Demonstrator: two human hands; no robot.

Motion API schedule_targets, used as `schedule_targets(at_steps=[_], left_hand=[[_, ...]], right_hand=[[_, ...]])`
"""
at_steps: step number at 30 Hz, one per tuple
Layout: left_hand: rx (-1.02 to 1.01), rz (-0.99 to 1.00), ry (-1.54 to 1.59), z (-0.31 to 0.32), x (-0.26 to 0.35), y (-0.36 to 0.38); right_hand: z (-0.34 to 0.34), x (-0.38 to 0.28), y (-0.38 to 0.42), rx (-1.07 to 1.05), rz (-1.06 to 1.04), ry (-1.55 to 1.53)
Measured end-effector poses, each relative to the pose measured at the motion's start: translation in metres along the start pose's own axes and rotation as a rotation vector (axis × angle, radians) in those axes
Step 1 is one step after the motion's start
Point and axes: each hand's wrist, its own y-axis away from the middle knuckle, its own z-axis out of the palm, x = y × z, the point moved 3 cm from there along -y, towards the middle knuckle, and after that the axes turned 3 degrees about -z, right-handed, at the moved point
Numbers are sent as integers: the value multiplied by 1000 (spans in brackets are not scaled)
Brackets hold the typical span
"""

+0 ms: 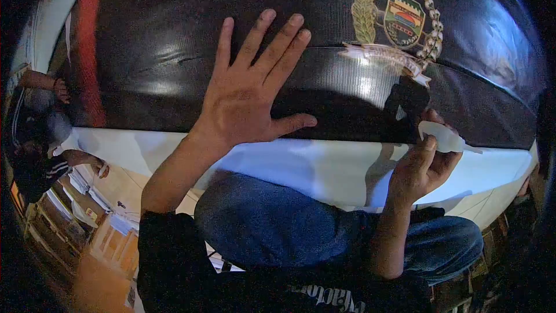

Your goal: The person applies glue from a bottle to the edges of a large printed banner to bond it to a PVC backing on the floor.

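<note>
Beyond the black shirt [231, 290], the left hand [238, 103] lies fingers wide on the dark sheet [156, 29], likely to flatten it, while the right hand [416, 177] pinches a white bottle [443, 137] by the sheet's near edge

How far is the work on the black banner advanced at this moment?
The black banner already looks spread out. The left hand rests flat on it; the right hand holds a white nozzle bottle. Possibly left: smoothing the wrinkles and fixing the banner along the white sheet.
</note>
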Motion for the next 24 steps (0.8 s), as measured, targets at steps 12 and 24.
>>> schedule_targets(at_steps=[12,24], left_hand=[[25,-4,2,2,15,-3],[-14,0,-84,6,24,-6]], right_hand=[[-1,-1,0,-46,-6,55],[0,-2,-1,-86,-27,68]])
